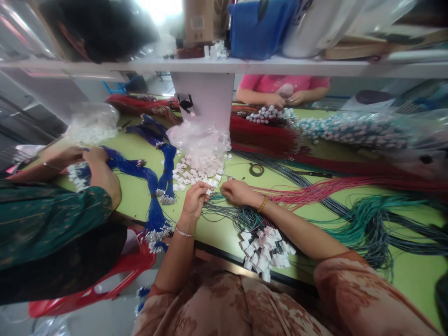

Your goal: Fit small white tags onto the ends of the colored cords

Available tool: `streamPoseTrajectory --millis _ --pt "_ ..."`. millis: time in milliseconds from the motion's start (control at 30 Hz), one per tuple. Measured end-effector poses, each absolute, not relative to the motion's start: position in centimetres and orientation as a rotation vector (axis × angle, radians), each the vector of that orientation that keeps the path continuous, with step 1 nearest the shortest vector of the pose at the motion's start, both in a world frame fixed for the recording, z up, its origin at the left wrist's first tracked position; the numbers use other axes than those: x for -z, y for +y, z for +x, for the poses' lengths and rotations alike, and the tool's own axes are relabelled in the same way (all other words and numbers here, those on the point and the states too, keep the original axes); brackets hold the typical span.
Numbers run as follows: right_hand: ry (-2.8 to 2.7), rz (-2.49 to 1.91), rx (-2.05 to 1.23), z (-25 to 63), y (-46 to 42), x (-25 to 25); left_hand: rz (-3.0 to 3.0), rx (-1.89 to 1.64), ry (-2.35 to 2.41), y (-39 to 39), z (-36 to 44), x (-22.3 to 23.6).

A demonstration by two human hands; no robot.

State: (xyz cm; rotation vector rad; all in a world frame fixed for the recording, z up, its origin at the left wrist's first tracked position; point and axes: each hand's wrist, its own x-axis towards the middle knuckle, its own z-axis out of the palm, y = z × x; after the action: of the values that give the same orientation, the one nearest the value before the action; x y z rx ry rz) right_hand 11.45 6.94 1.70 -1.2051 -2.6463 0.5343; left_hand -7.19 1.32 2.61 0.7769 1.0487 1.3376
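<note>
My left hand (196, 199) pinches a small white plastic connector (209, 192) at its fingertips. Close by on the right, my right hand (237, 192) has its fingers curled together; thin wire ends show at its tips, though exactly what it grips is hard to make out. Dark and green wires (224, 211) run beneath both hands. Below my right forearm lies a bunch of wires ending in white connectors (264, 249). A heap of loose white connectors (196, 170) spills from a clear plastic bag (201, 137) just beyond my left hand.
Red wires (297, 192) and green wires (371, 214) stretch across the right side. A roll of black tape (256, 170) lies behind my right hand. At left, a co-worker's hands (91, 156) handle blue wires (150, 182). A shelf (245, 66) spans overhead; another person sits opposite.
</note>
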Motion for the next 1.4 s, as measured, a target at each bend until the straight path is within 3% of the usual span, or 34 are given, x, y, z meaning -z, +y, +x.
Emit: streamPoseTrajectory --millis 267,500,633,1233,1400 --pt "-2.471 -1.254 -0.538 12.6 7.2 -2.6 0.776 -1.356 1.034 1.1 -6.8 -2.9" --pt "-2.143 -0.974 -1.056 11.4 7.0 -3.6 0.679 -1.372 0.952 1.3 -6.3 -2.4" --pt "-2.049 -0.91 -1.17 11.3 6.0 -3.8 0.651 -1.351 0.872 1.4 -5.8 -1.7" --pt "-2.378 -0.959 -0.447 11.8 3.9 -3.9 0.721 -1.318 0.942 0.9 -3.7 -1.3" --pt "-2.413 -0.997 -0.427 12.1 3.7 -2.8 0.68 -1.323 1.002 0.8 -3.1 -1.0"
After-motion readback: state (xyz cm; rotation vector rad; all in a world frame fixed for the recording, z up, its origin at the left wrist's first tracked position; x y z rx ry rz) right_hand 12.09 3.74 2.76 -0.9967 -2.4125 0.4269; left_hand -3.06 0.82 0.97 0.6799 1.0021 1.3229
